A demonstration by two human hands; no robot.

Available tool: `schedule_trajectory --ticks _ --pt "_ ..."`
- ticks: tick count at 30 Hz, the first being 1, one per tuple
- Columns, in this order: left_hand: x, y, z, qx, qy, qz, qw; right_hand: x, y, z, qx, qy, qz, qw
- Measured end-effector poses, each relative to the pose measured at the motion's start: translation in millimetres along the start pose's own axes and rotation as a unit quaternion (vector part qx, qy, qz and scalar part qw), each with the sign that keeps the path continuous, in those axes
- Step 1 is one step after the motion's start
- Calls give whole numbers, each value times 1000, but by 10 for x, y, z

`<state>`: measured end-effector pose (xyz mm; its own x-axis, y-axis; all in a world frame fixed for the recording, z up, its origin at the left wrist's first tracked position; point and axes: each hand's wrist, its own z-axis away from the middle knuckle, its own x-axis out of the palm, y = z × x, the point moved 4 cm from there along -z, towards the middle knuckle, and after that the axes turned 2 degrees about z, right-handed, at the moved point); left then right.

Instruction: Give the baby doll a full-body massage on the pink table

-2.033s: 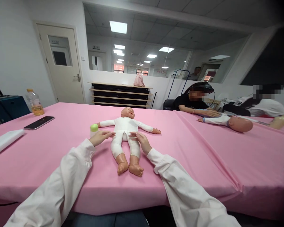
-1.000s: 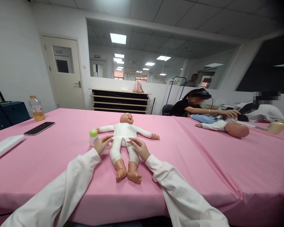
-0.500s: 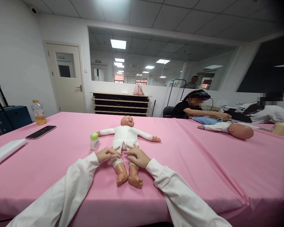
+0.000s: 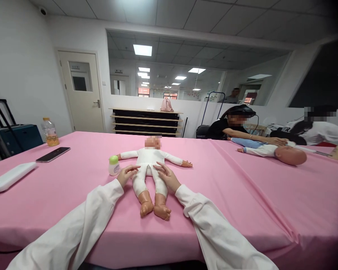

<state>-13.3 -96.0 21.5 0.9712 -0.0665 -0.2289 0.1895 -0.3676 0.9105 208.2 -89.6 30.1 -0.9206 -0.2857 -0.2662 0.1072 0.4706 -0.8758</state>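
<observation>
A baby doll (image 4: 150, 159) with a white cloth body lies on its back on the pink-covered table (image 4: 219, 202), its bare feet toward me and its arms spread wide. My left hand (image 4: 127, 174) rests at the doll's hip on the left, fingers stretched out over the white cloth. On the other side, my right hand (image 4: 169, 177) lies along the doll's upper leg with its fingers apart. Neither hand grips anything. Just left of my left hand stands a small white jar with a green lid (image 4: 114, 165).
Farther left are a phone (image 4: 53, 154), a bottle of yellowish liquid (image 4: 50, 132) and a long white device (image 4: 12, 177). At the right, a person in black (image 4: 224, 127) handles a second doll (image 4: 270, 150). Another person in white (image 4: 331, 129) sits beyond.
My hands have moved apart, from between the doll's thighs out to its hips, uncovering the legs. The co-worker's hand has shifted right toward the second doll's head.
</observation>
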Motion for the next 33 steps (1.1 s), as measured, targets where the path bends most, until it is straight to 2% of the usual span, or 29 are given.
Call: schedule_trajectory --ticks 4,8,10,13,16,18,20,22,25,27,29,31,33 --pt "92 -80 -17 44 -20 -115 992 13 176 -44 -34 -52 167 984" --pt "223 -101 16 45 -124 -174 976 37 182 -36 -48 -117 272 954" --pt "255 -46 58 40 -178 -165 969 80 85 5 -59 -158 305 937" --pt "228 99 123 40 -230 -124 964 161 -134 98 -79 -198 320 923" --pt "145 208 150 13 -255 -48 966 208 -306 174 -70 -213 256 940" --pt "82 216 130 -28 -235 20 971 208 -331 185 -17 -222 149 963" --pt "32 180 85 -61 -176 73 980 166 -302 143 34 -186 32 982" --pt "1 123 26 -62 -88 85 990 84 -240 58 51 -94 -40 993" --pt "-12 53 -55 -5 51 10 999 -27 -110 -61 49 66 -71 994" --pt "20 18 -96 40 98 -66 992 -35 -39 -105 32 114 -49 992" --pt "88 -27 -126 66 89 -128 986 9 0 -127 -4 100 18 995" --pt "167 -74 -135 71 46 -171 982 80 30 -128 -34 39 119 992" --pt "245 -103 -114 62 -19 -207 976 134 64 -108 -41 -32 217 975"
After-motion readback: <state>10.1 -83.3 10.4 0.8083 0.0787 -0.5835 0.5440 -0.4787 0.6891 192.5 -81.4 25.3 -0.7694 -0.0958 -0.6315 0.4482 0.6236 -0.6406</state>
